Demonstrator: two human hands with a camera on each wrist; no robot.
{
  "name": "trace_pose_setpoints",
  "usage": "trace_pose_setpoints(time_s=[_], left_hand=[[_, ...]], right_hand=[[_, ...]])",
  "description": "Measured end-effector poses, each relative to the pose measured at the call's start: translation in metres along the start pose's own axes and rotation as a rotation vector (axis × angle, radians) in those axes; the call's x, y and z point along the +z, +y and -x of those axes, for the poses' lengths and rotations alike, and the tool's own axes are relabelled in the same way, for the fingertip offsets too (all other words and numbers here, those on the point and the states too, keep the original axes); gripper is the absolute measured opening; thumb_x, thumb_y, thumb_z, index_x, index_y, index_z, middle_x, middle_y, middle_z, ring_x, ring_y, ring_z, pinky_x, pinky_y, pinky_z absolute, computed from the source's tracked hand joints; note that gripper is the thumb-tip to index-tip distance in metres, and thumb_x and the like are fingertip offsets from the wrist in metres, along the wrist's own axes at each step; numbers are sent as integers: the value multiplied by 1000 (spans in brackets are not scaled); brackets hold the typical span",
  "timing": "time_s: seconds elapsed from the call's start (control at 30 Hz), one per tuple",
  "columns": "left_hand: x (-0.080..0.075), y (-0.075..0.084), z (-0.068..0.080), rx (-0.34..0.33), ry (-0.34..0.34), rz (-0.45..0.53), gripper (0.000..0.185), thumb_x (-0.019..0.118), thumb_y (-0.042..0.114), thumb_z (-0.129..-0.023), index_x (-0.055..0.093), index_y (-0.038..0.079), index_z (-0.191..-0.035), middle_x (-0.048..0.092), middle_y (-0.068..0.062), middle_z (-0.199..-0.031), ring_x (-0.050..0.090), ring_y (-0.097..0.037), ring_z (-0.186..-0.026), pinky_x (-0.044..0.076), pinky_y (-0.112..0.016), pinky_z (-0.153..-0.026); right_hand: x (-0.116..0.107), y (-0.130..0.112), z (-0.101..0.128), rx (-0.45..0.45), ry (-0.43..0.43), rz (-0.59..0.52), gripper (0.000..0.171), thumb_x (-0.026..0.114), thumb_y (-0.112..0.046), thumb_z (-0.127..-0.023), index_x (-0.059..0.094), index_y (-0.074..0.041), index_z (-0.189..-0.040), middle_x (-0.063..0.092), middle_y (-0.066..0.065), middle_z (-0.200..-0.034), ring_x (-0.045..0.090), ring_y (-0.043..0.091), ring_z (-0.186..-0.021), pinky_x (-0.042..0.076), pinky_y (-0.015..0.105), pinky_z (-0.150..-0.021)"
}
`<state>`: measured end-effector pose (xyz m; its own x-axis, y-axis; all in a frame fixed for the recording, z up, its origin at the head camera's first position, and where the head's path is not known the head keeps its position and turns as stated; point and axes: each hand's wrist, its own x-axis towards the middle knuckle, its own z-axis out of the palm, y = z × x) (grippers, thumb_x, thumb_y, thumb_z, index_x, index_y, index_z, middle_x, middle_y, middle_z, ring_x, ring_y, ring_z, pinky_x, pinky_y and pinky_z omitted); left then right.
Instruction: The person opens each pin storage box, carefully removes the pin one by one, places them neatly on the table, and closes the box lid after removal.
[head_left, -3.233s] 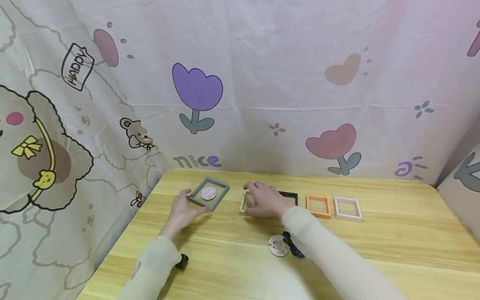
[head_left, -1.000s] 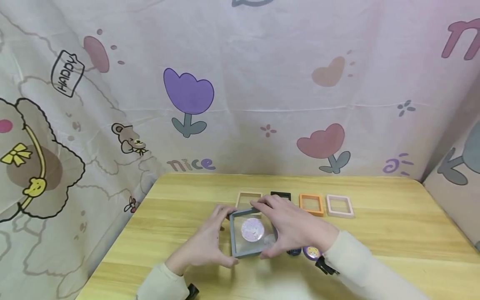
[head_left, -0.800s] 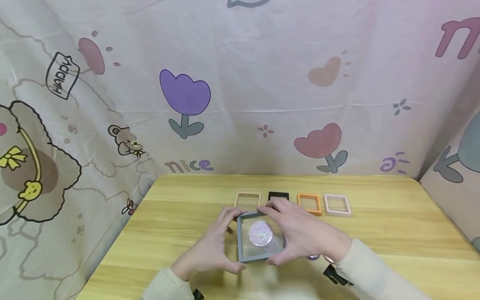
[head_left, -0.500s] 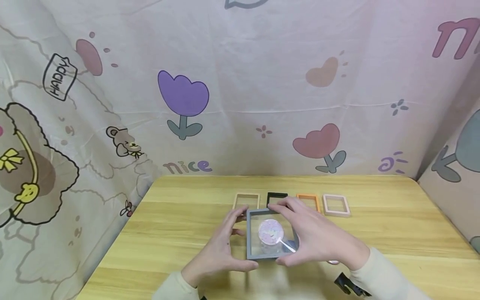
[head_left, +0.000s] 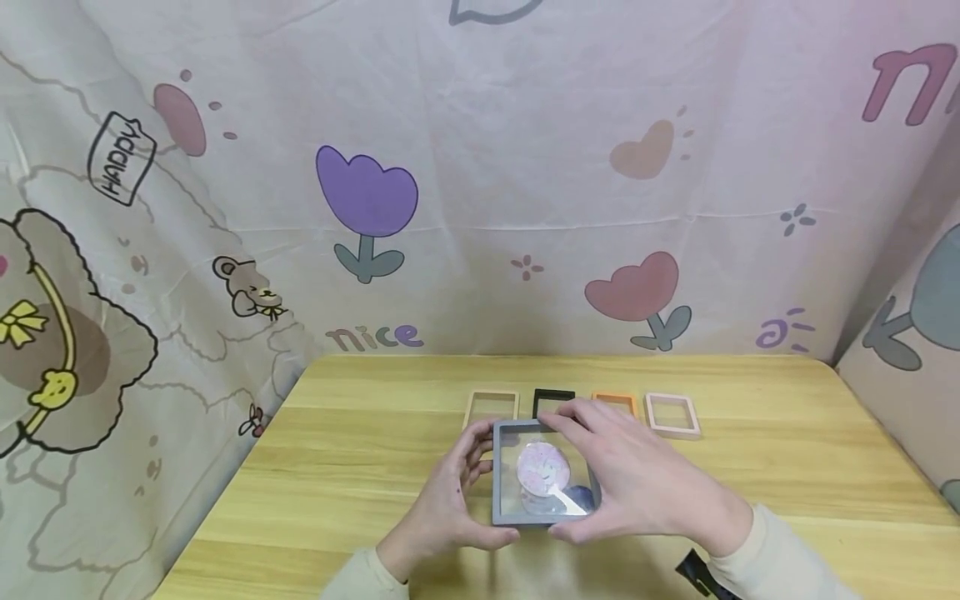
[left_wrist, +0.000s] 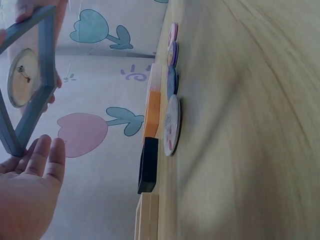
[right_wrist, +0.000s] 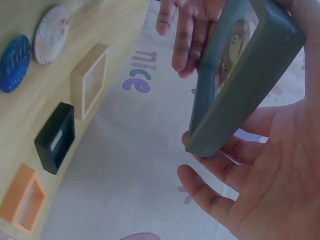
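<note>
Grey is the colour of the one frame [head_left: 545, 483] you hold above the near middle of the table [head_left: 352, 467], between both hands. Your left hand [head_left: 450, 508] clasps its left edge, fingers curled round it, and your right hand [head_left: 637, 487] clasps its right edge with the thumb at the near corner; both are closed on the frame, not loose. The frame is clear of the wood and tilted, as both wrist views show.

Inside it sits one round pale pink badge [head_left: 537, 466], seemingly caught between clear films; the left wrist view shows the pin on its back [left_wrist: 21, 75].

Four more frames lie flat in a row at the far side, just beyond your hands: from left to right one tan frame [head_left: 491, 407], one black frame [head_left: 552, 398], one orange frame [head_left: 615, 401] and one pink frame [head_left: 673, 414]. No contents show in any of the four; the black and orange ones are partly hidden behind your right hand in the head view.

Loose badges lie on the table under and near your hands. The left wrist view shows four in a line: one white badge [left_wrist: 171, 125] nearest, one dark blue badge [left_wrist: 172, 81], one purple badge [left_wrist: 172, 53] and one pinkish badge [left_wrist: 173, 34]. The right wrist view shows two, a blue one [right_wrist: 15, 63] and a pale one [right_wrist: 51, 35].
</note>
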<state>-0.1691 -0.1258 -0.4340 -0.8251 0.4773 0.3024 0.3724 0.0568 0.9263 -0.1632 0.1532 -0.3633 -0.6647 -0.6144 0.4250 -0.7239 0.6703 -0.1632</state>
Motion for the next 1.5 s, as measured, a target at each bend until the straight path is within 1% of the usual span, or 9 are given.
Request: trace_pose_setpoints(time_s=[0.2, 0.43, 0.6, 0.7, 0.8, 0.93, 1.1, 1.3, 1.5], left_hand=[[2, -3, -1, -14, 7, 63, 115, 96, 1, -64, 36, 8, -162, 55, -20, -156, 54, -41, -142, 48, -27, -123], [3, -4, -1, -20, 13, 105, 112, 93, -2, -64, 37, 3, -161, 54, -21, -155, 57, -30, -141, 47, -24, -123], [2, -4, -2, -25, 22, 98, 113, 93, -1, -63, 36, 1, -161, 54, -19, -155, 58, -20, -140, 46, -23, -123], [2, -4, -2, -18, 24, 87, 113, 93, -1, -62, 37, 2, -160, 55, -19, -154, 59, -15, -137, 47, -24, -123], [4, -6, -3, 43, 12, 114, 110, 91, -2, -65, 36, 2, -160, 53, -25, -153, 58, -19, -139, 46, -26, -124], [8, -12, -4, 173, -30, 260, 109, 83, -8, -71, 24, -4, -163, 42, -30, -160, 49, -23, -151, 42, -29, -128], [14, -16, -8, 252, -85, 422, 113, 79, -10, -76, 9, -10, -165, 37, -16, -169, 39, -19, -159, 38, -32, -130], [19, -17, -10, 301, -79, 468, 105, 79, -10, -76, 20, -5, -163, 44, -13, -166, 43, -20, -157, 39, -35, -130], [22, -19, -11, 333, -72, 501, 98, 79, -4, -79, 24, -5, -159, 46, -14, -164, 45, -22, -156, 35, -34, -132]], right_hand=[[-3, -2, -4, -35, -1, 67, 102, 86, -73, -64, 64, -14, -144, 63, -9, -128, 61, 8, -112, 60, 37, -92], [-6, -3, -8, -30, -39, 113, 101, 82, -77, -66, 66, -12, -142, 65, -6, -128, 64, 11, -109, 61, 38, -92], [-13, -10, -15, -46, -83, 169, 98, 81, -76, -68, 69, -10, -139, 70, -2, -129, 68, 18, -113, 61, 43, -100], [-17, -16, -22, -75, -122, 215, 97, 80, -76, -68, 69, -10, -138, 71, -1, -127, 71, 20, -108, 62, 42, -96], [-21, -21, -29, -97, -150, 241, 95, 80, -76, -66, 71, -11, -134, 70, -4, -115, 67, 14, -91, 62, 32, -77], [-25, -23, -34, -88, -167, 217, 92, 80, -76, -67, 71, -10, -130, 65, -7, -104, 59, 8, -81, 55, 25, -60], [-27, -24, -35, -80, -181, 177, 91, 80, -74, -68, 72, -9, -133, 62, -9, -102, 57, 6, -79, 55, 24, -61], [-28, -26, -37, -84, -198, 166, 91, 81, -73, -68, 72, -9, -132, 61, -10, -100, 56, 5, -79, 55, 23, -62], [-30, -27, -41, -98, -200, 160, 80, 81, -72, -65, 73, -13, -118, 57, -12, -93, 56, 4, -78, 49, 21, -56]])
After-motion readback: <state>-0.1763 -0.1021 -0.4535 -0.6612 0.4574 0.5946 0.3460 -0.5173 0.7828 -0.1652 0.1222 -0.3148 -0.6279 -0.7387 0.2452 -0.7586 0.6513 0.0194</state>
